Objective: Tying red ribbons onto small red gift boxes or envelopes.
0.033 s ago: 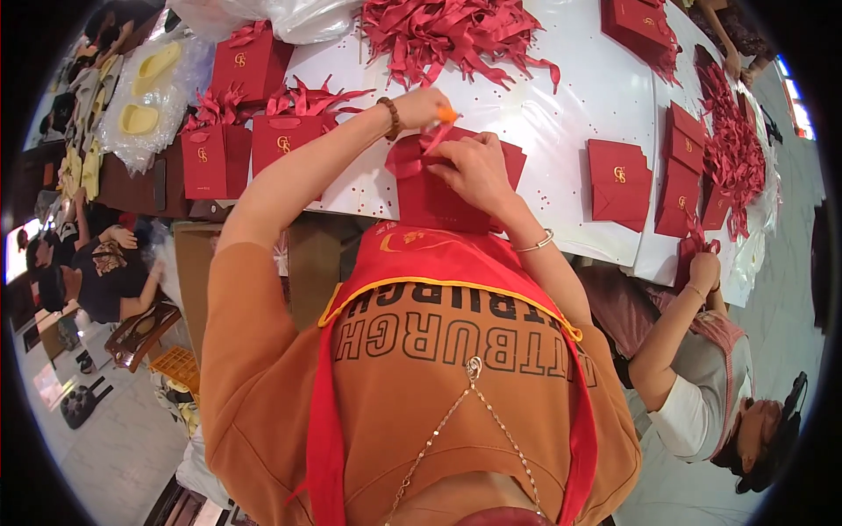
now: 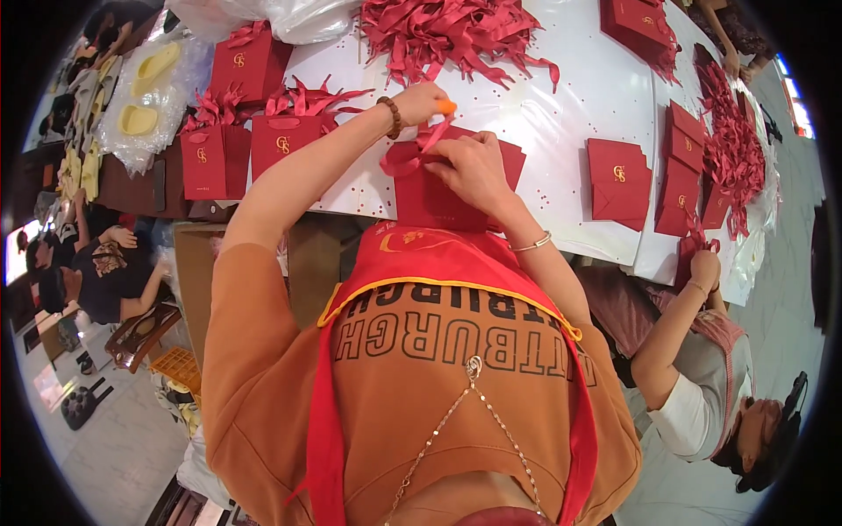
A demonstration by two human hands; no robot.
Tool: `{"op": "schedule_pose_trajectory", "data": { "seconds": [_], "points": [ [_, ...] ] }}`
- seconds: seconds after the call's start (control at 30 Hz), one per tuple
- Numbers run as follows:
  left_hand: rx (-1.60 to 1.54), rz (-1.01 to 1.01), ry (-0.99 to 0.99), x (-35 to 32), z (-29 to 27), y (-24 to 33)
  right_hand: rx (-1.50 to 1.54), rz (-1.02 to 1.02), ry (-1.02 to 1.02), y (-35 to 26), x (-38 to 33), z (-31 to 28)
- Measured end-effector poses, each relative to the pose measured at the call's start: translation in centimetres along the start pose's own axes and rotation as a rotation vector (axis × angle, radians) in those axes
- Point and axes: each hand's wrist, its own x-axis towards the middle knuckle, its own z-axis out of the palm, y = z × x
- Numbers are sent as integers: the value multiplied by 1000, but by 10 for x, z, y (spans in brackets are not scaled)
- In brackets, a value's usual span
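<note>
A red paper gift bag (image 2: 434, 197) lies against the table's near edge, in front of my apron. A red ribbon (image 2: 402, 165) loops out at its upper left. My right hand (image 2: 478, 168) is closed over the bag's top part, thumb and fingers pinching the ribbon near the opening. Just above the bag, my left hand (image 2: 418, 105) is closed around a small orange item (image 2: 446, 107) whose kind I cannot make out. The ribbon runs up toward that hand; whether it is gripped there is hidden.
A heap of red ribbons (image 2: 452, 35) lies at the table's far side. Red gift bags (image 2: 285, 140) with ribbons stand at left; flat bags (image 2: 618, 180) lie at right. A co-worker (image 2: 702, 368) handles a bag at right. Yellow clogs (image 2: 140, 120) sit on plastic wrap.
My left hand has shifted slightly left, and the ribbon loop has moved a little left with it. The right hand stays almost in place on the bag.
</note>
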Motion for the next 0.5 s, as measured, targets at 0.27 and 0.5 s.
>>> {"op": "schedule_pose_trajectory", "data": {
  "seconds": [0.27, 0.5],
  "points": [
    [-433, -331, 214, -56, 23, -10, 47, 130, 93, 26, -6, 5],
    [-302, -161, -4, -132, 13, 13, 40, 305, -52, 38, -3, 13]
  ]
}}
